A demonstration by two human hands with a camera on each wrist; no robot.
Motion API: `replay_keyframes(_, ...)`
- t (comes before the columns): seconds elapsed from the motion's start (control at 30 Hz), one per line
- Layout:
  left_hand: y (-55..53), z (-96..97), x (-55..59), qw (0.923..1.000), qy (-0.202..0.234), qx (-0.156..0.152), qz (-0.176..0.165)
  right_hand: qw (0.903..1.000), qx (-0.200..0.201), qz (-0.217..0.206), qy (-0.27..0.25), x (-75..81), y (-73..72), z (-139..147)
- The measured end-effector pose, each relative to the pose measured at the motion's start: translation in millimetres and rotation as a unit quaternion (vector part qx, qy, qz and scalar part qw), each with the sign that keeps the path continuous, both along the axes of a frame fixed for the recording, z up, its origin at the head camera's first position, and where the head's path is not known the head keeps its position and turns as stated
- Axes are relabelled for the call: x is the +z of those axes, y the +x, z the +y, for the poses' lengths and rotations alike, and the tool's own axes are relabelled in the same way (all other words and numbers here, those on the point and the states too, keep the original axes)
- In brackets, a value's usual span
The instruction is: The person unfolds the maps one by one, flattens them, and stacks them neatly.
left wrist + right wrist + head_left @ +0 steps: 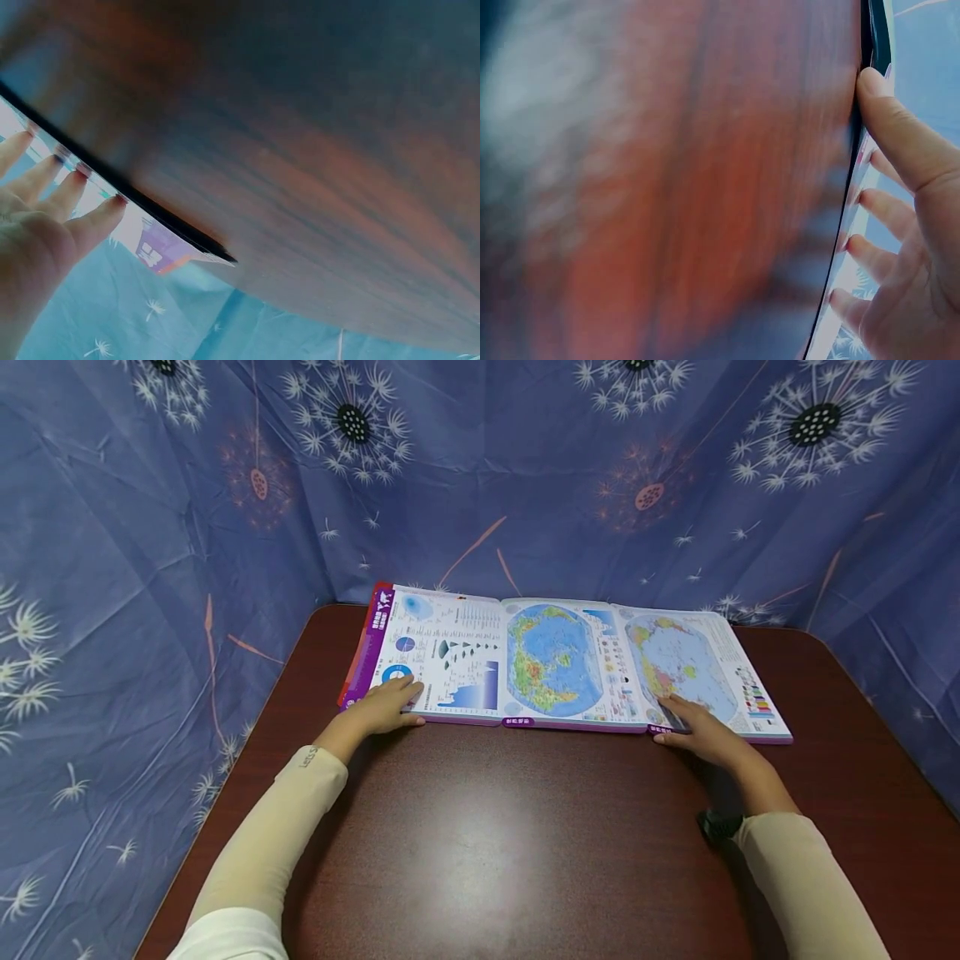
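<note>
A large atlas [555, 652] lies spread flat on the table, three panels wide. Charts and diagrams fill its left panel [468, 647]; world maps cover the middle and right ones. My left hand [384, 706] rests on the lower left of the spread, thumb by the near edge. At the lower part of the right panel [720, 668], my right hand [701, 731] touches the map with its fingers, thumb at the near edge. The wrist views show both hands' fingers extended and spread over the pages.
The dark brown table [480, 843] stretches from the book toward me. Behind and beside it hangs a blue cloth [480, 485] with dandelion prints. A dark band [718, 825] sits at my right wrist. The book's far edge lies near the table's back edge.
</note>
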State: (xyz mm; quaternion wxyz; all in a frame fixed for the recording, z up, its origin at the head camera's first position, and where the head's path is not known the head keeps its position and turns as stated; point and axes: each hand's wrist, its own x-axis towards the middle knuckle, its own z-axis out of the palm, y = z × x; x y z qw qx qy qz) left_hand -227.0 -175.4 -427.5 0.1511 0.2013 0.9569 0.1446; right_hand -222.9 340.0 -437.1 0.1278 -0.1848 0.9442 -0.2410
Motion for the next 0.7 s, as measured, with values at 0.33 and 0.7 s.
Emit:
replay_keyframes(0.33, -9.5, -1.4, -2.5, 1.0000, -0.006, 0.004, -0.001, 0.9997, -0.010, -0.005, -0.024, -3.5, -10.6, 1.0)
replay_keyframes(0.7, -11.4, 0.7, 2.3, 0.9999, -0.011, 0.003, -0.007, 0.9997, -0.009, -0.021, 0.001, -2.1, -12.4, 2.7)
